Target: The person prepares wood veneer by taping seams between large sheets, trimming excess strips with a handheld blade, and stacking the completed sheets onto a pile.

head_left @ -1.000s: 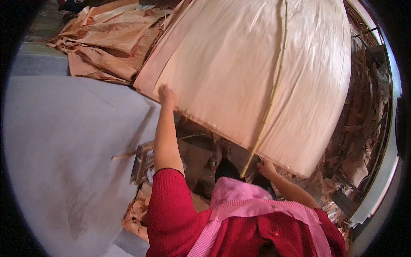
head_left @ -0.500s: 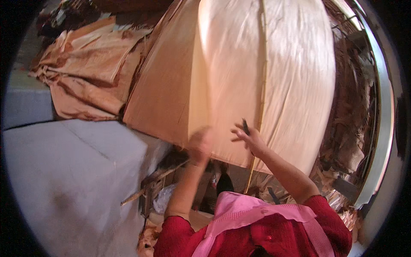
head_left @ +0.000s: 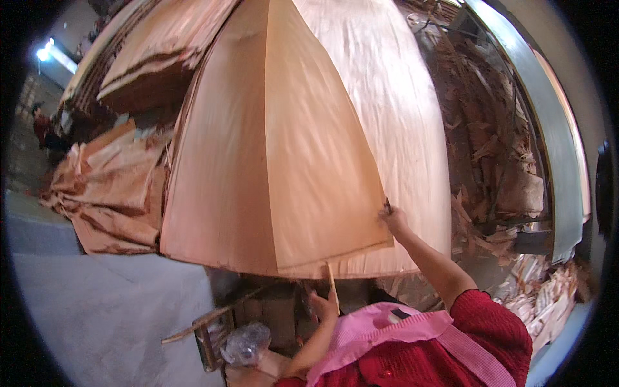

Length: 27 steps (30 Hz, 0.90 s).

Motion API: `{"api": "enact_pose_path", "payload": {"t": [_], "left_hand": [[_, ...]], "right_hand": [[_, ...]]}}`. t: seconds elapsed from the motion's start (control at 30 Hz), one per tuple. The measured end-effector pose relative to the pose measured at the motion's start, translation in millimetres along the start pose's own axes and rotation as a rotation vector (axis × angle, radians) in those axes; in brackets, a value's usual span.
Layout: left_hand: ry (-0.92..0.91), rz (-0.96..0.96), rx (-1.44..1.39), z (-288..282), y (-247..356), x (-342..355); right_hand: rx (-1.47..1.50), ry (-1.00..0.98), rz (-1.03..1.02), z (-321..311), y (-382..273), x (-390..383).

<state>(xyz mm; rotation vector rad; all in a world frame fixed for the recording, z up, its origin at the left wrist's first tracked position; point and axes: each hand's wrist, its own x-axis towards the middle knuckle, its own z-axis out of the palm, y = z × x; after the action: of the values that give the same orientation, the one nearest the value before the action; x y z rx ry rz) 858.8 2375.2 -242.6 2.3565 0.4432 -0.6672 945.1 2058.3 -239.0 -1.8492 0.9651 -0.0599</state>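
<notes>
A large stack of thin tan wood veneer sheets (head_left: 225, 193) spreads in front of me. Its top sheet (head_left: 316, 161) lies folded partly over, darker than the pale glossy veneer (head_left: 400, 116) on the right. My right hand (head_left: 395, 220) is closed at the right corner of this top sheet, and a small dark tool (head_left: 387, 206) sticks out of its fingers; its exact kind is unclear. At the stack's near edge my left hand (head_left: 324, 306) is closed around a thin yellowish stick (head_left: 333, 287). The stick's tip reaches the sheet edge.
Crumpled veneer (head_left: 113, 200) lies at the left above a grey surface (head_left: 109, 309). Veneer scraps (head_left: 480, 142) fill the right side beside a long metal rail (head_left: 548, 129). Below the stack are a wooden pole (head_left: 213, 314) and a clear plastic bag (head_left: 247, 342). A person (head_left: 45, 129) is far left.
My right hand has closed on the veneer corner. My left hand has moved down to the near edge and holds the stick, which earlier lay along the stack. The folded sheet has widened rightward.
</notes>
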Motion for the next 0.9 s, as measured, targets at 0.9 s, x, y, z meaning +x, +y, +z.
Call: {"api": "enact_pose_path", "payload": {"t": [0.9], "left_hand": [[-0.819, 0.865, -0.223, 29.5, 207.7, -262.5]], "right_hand": [[0.501, 0.056, 0.125, -251.1, -69.0, -158.9]]}}
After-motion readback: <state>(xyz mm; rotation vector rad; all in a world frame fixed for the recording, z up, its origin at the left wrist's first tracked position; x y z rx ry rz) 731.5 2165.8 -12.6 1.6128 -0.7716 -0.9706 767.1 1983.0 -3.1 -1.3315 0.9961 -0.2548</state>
